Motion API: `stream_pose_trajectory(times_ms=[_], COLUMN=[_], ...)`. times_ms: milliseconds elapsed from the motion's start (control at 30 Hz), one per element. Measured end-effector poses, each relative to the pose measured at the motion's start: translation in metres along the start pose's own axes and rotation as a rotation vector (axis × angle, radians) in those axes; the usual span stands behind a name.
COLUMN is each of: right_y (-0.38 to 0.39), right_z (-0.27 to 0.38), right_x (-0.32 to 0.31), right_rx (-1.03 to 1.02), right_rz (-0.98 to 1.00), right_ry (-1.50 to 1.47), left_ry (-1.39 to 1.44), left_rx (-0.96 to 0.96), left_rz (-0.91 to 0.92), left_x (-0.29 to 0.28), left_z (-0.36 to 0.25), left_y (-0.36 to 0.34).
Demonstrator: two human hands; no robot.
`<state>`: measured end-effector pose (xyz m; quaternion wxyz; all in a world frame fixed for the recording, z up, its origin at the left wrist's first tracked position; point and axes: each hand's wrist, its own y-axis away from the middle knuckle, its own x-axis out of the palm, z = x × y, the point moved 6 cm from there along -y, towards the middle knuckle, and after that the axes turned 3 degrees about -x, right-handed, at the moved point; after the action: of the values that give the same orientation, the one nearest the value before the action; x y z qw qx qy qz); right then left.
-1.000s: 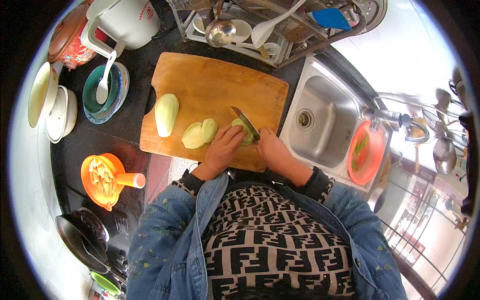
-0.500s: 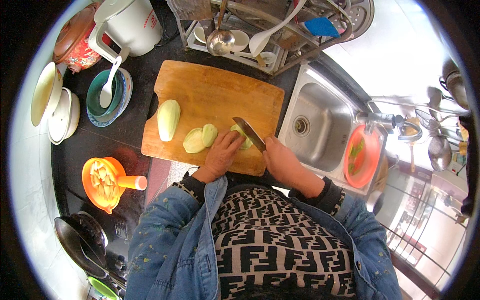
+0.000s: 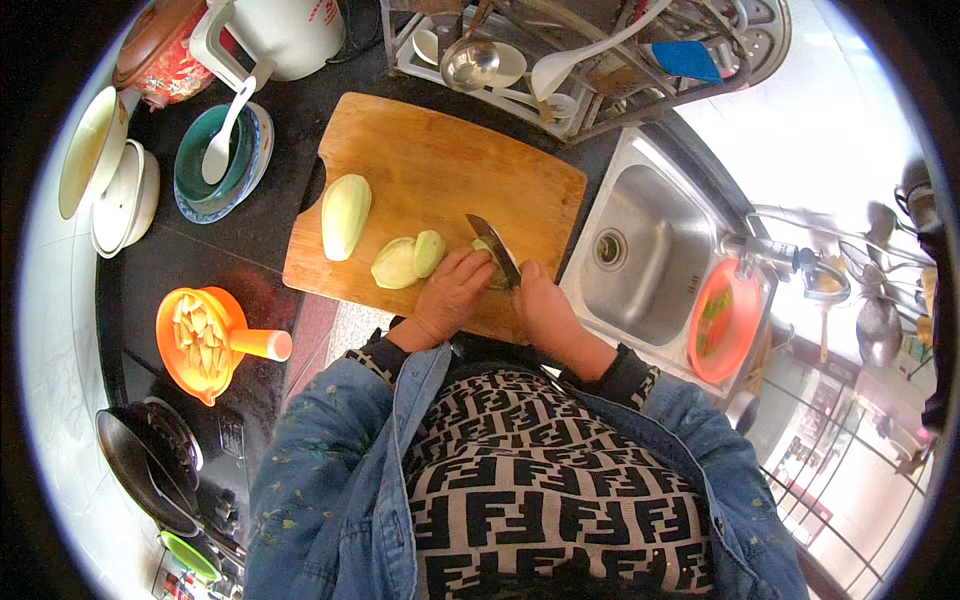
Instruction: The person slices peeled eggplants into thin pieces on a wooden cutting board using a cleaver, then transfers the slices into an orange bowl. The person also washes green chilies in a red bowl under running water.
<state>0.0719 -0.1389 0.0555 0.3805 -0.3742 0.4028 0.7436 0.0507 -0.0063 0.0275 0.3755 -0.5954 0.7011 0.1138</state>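
A kitchen knife (image 3: 490,243) is in my right hand (image 3: 543,308), its fingers wrapped round the handle. The blade slants up and left across a pale green vegetable piece (image 3: 480,244) near the front of the wooden cutting board (image 3: 450,160). My left hand (image 3: 452,292) holds that piece with curled fingers, close beside the blade. The fingers and blade hide most of it. Left of my left hand lie a larger cut chunk (image 3: 395,264) and a smaller chunk (image 3: 429,253), touching. Further left rests a long peeled pale green vegetable (image 3: 346,218).
Right of the board is a steel sink (image 3: 640,250) with a red basin (image 3: 740,320) at its near right. An orange strainer (image 3: 235,345) with cut pieces stands left. Nested bowls (image 3: 205,205) and a white jug (image 3: 290,40) are far left; a dish rack (image 3: 620,100) stands behind.
The view has shifted a little, so the board sits higher and further right. My right hand and the knife are slightly closer to my left hand, with the blade steeper.
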Motion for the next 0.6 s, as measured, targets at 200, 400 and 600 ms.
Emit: stream_pose_trajectory(times_ms=[200,400,600], right_y=[0.003,0.027,0.024], right_z=[-0.002,0.008,0.02], right_x=[-0.014,-0.046,-0.046], right_rx=[-0.051,0.015,0.005], right_rz=[0.141,0.111,0.156], right_ry=[-0.009,-0.131,-0.099], left_ry=[-0.031,0.087,0.107], left_rx=[0.028,-0.018,-0.007], left_rz=[-0.062,-0.067,-0.087], left_x=[-0.004,-0.008,-0.01], left_z=[-0.004,-0.004,-0.004], left_y=[-0.002,-0.002,-0.003])
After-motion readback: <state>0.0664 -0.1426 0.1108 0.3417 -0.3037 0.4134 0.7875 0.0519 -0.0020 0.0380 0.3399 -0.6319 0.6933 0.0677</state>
